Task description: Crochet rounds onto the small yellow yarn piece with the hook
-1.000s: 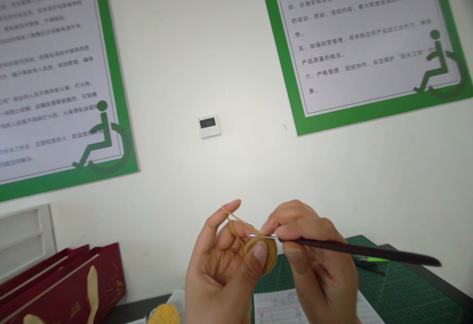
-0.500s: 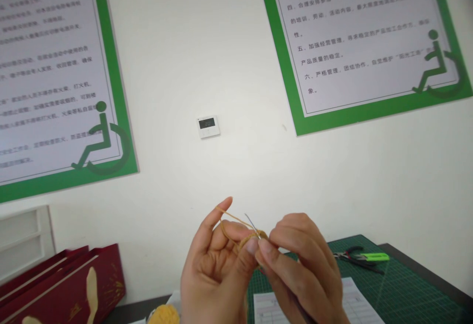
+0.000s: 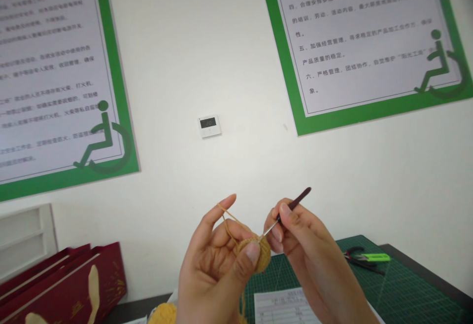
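Observation:
My left hand [image 3: 218, 260] pinches a small round crochet piece [image 3: 263, 257] in mustard yarn between thumb and fingers. A strand of yarn [image 3: 232, 213] runs from the piece over my raised left index finger. My right hand [image 3: 301, 235] grips a crochet hook [image 3: 293, 204] by its dark handle, which points up and to the right. The hook's metal shaft slants down to the upper edge of the crochet piece; its tip is hidden in the stitches. More yarn hangs below my left hand.
A yellow ball of yarn [image 3: 162, 314] lies at the bottom left, near dark red gift bags [image 3: 74, 284]. On the green cutting mat [image 3: 402, 284] are printed sheets [image 3: 284, 306], black-handled pliers [image 3: 364, 262] and a bright green tool [image 3: 376, 257]. A wall with posters [image 3: 301, 126] stands behind.
My right hand has turned over, swinging the hook's handle from pointing down to pointing up and right. The crochet piece now shows more fully. My left hand keeps nearly the same pose.

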`<state>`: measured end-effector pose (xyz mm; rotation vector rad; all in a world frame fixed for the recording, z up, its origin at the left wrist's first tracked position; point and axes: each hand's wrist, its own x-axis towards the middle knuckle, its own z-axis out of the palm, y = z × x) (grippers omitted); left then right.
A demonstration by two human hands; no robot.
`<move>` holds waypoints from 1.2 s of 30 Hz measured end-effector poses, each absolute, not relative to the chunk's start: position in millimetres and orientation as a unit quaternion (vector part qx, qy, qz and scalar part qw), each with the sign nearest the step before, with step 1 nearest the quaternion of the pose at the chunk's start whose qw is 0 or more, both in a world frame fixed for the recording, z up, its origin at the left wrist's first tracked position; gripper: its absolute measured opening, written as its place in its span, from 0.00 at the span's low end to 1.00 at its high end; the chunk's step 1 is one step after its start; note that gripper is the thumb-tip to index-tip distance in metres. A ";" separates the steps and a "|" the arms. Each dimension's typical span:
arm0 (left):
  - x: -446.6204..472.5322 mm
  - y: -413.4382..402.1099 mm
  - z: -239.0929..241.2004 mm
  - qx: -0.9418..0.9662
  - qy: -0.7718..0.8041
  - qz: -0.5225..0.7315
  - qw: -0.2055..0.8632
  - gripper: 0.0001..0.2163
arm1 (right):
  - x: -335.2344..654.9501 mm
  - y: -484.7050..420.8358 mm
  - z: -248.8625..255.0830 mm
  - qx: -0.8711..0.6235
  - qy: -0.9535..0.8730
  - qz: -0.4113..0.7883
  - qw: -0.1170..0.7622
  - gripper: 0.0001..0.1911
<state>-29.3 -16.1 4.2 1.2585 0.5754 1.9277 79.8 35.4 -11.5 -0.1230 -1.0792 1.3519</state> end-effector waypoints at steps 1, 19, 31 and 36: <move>-29.4 -15.8 3.9 0.493 0.222 0.753 0.376 0.26 | 78.6 35.0 -10.7 -0.045 -0.468 0.624 0.624 0.20; -33.3 -23.8 7.3 0.424 0.203 0.690 0.551 0.27 | 68.4 37.2 -20.0 0.047 -0.582 -0.083 0.807 0.17; -41.5 -15.2 5.7 0.481 0.191 0.680 0.519 0.22 | 63.0 30.9 -17.9 0.116 -0.447 0.531 0.710 0.15; -33.2 -15.1 4.3 0.513 0.182 0.731 0.413 0.18 | 63.3 32.2 -15.8 0.081 -0.413 0.642 0.641 0.16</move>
